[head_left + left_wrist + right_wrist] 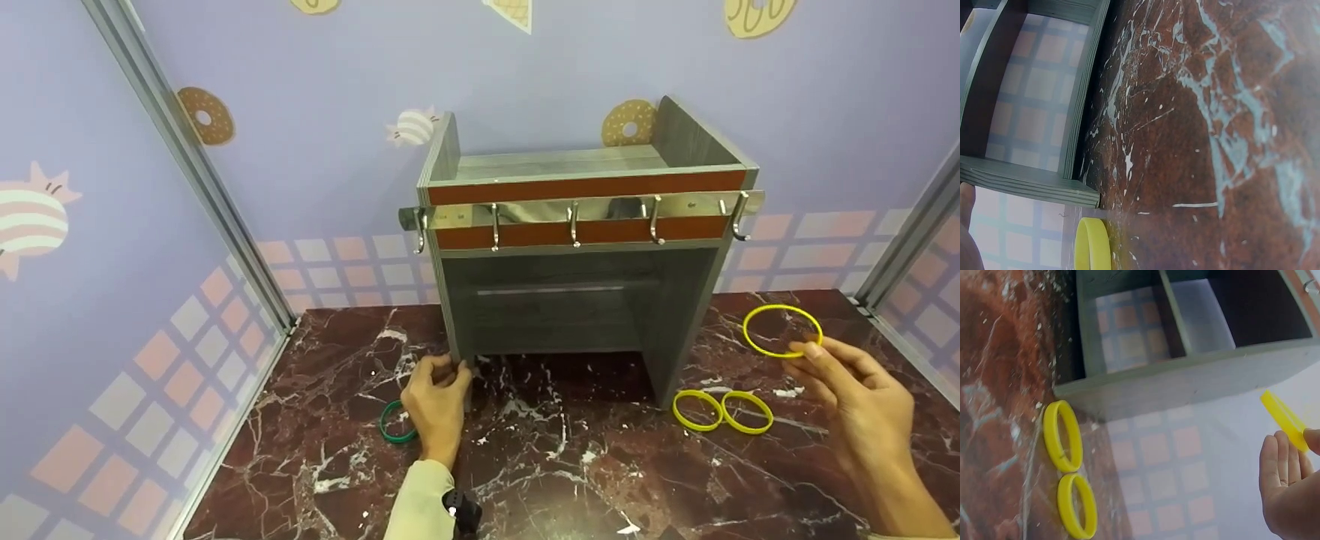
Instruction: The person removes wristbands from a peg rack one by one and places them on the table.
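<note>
My right hand [862, 394] pinches a thin yellow wristband [781, 307] between thumb and fingers, raised to the right of a grey wooden shelf unit [694, 315]. In the right wrist view, that band [1283, 419] appears nearly edge-on. My left hand [437, 405] grips the lower front edge of the unit's left side panel. Only a bit of a finger [967, 205] from it shows in the left wrist view. On the tabletop by the right panel lie two yellow wristbands [676, 411] [769, 421], side by side. A green wristband [387, 431], partly hidden, lies beside my left hand.
A metal rail [536, 212] with several hooks [575, 225] runs across the unit's front. The unit stands on a dark red marbled tabletop [540, 480]. Behind it rises a lilac patterned wall [315, 165]; grey frame posts [202, 172] edge the corners.
</note>
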Demonstrator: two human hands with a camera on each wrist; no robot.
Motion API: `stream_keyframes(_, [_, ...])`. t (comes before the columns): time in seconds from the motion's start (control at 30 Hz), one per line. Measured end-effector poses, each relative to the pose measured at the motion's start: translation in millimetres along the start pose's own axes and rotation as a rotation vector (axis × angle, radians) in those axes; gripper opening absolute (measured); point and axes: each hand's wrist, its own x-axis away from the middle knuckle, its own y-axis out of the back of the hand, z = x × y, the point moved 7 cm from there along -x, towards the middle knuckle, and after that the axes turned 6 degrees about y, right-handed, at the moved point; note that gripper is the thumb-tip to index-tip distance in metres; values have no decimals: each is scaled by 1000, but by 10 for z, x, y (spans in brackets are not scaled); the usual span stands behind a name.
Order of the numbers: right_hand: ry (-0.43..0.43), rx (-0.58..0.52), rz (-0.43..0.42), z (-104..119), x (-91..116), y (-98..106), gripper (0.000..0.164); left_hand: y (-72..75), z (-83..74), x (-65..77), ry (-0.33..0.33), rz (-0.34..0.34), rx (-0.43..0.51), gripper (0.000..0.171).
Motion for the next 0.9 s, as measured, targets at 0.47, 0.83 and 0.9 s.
stream_keyframes(0.47, [-76, 69, -135, -193, -17, 546, 14, 0, 2, 9, 8, 7, 15, 21])
stream_keyframes(0.83, [-130, 182, -244, -326, 25, 874, 11, -4, -4, 10, 5, 6, 26, 20])
stream_keyframes(0.9, [-146, 208, -252, -342, 27, 916, 10, -3, -5, 8, 1, 0, 23, 21])
